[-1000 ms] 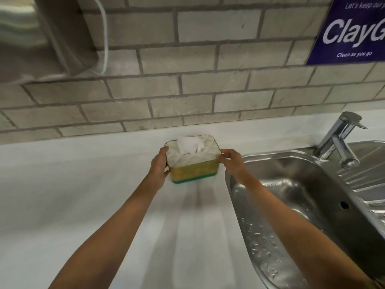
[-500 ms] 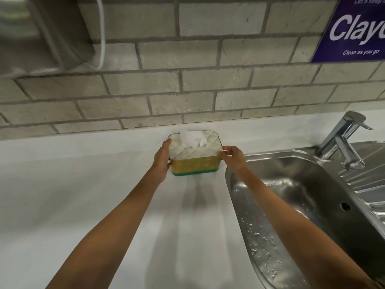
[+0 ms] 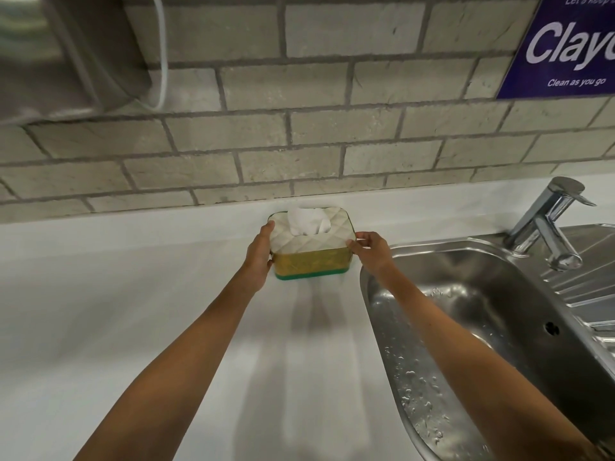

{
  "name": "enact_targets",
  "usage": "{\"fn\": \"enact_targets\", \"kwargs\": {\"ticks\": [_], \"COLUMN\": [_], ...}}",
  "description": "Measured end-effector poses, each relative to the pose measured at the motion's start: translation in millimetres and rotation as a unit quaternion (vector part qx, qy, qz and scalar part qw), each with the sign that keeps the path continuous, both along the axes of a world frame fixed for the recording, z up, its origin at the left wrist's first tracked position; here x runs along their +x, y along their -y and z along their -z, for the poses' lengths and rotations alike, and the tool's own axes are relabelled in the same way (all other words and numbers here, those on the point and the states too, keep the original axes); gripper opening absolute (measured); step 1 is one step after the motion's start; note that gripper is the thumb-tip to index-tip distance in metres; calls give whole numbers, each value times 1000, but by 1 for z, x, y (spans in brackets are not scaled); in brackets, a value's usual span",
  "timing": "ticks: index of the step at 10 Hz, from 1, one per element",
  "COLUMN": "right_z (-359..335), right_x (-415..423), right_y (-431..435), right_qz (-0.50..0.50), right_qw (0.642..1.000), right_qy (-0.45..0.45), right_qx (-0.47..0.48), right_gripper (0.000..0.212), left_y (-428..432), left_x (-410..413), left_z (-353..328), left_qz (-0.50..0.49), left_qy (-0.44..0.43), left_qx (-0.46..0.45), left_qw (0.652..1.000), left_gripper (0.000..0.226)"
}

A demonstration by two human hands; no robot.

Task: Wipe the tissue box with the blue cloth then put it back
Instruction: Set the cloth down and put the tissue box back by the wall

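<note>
The left hand [image 3: 258, 257] and right hand [image 3: 371, 252] are both closed on the ends of the tissue box [image 3: 311, 249], one at each side. The box sits on the white counter [image 3: 149, 311] against the brick wall [image 3: 299, 144], just left of the steel sink [image 3: 482, 311].

The tissue box [image 3: 311, 252] has a white quilted top, yellow sides, and a green base.
</note>
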State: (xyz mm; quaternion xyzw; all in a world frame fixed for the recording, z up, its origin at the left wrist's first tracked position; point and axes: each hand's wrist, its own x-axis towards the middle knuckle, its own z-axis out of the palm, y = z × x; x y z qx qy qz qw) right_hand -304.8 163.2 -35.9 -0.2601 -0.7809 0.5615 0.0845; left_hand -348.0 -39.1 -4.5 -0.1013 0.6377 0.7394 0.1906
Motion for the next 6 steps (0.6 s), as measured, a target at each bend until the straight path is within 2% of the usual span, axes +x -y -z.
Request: {"fn": "enact_targets", "kwargs": {"ticks": [4,6], "right_z": [-6,-15], "right_x": [5,11], "right_y": [6,2], "right_qz": [-13,5], "right_qw": [1000,1000], "right_qy": [25,23], "right_qx": [1,3], "right_gripper": [42,60], "left_y": [0,2], "left_x": [9,11], "left_z": [-10,-16], "left_qz": [46,43], "left_qy": [-8,-17], "left_qx": [-17,-47], "left_qw": [999,998], "left_gripper": [56,69]}}
